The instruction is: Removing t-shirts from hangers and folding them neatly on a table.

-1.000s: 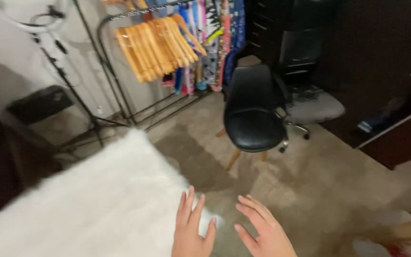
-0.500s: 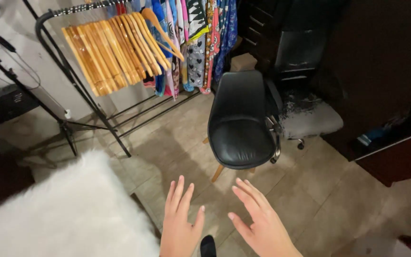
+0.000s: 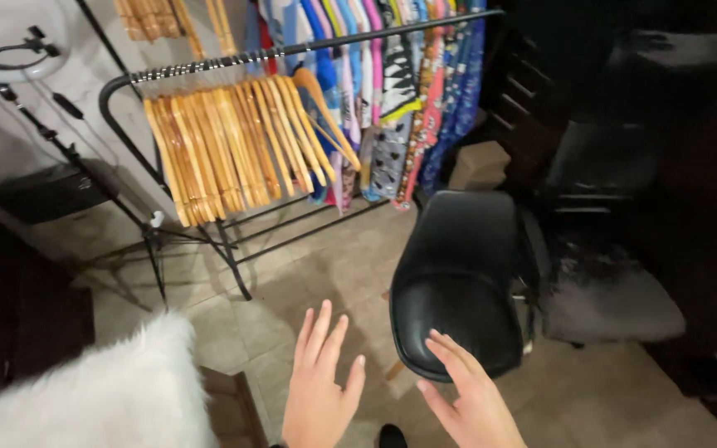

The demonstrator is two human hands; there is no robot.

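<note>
Floor: pale tiles fill the middle of the view, partly in shadow.
Garment rack: a black rail from 10 to 1 o'clock, with a tight bunch of bare wooden hangers at 11 and bright printed clothes at 12 to 1.
Black chair: a moulded shell seat just right of centre, at 4 o'clock, its front edge nearest the right hand.
Grey office chair: at 3 o'clock, close behind the black chair and touching or nearly touching it; I cannot tell which.
White fur throw: at 8 o'clock, lying on what looks like a dark wooden frame.
Light stand: thin black legs and trailing cables at 9 to 10 o'clock.
Left hand: at 6 o'clock, palm down, fingers spread and pointing to 12, gripping nothing.
Right hand: at 5 o'clock, palm down, fingers splayed toward 11, empty, overlapping the black chair's front rim in the view; contact cannot be told.
Risk: in my judgement the black chair could slide or tip on smooth tile if pushed at its rim, knocking into the grey office chair; a foot could snag the light stand's legs.
</note>
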